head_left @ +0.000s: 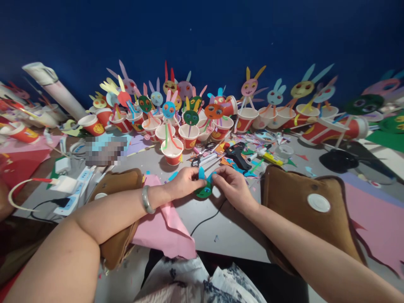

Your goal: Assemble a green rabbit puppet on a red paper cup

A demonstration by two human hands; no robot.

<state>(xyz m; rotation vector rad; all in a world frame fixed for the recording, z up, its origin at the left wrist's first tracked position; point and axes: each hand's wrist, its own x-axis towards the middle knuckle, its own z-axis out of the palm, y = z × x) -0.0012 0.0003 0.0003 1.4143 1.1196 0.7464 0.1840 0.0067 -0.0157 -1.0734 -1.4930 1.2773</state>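
A green paper rabbit face (203,191) with blue paper ears is held just above the grey table in front of me. My left hand (187,182) pinches it near the base of the left blue ear (201,171). On the other side my right hand (232,185) has thumb and forefinger closed on the right blue ear (213,175). Part of the face lies behind my fingers. Just beyond my hands are a black glue gun (237,155), black-handled scissors (196,161) and many coloured paper scraps (225,162).
Paper cups (172,153) with rabbit-face figures line the blue wall (202,33). Brown cushion-like pads (296,210) flank my arms. Pink paper (164,235) hangs over the table's front edge. A power strip (75,191) with cables lies left; a black cable (206,219) runs below my hands.
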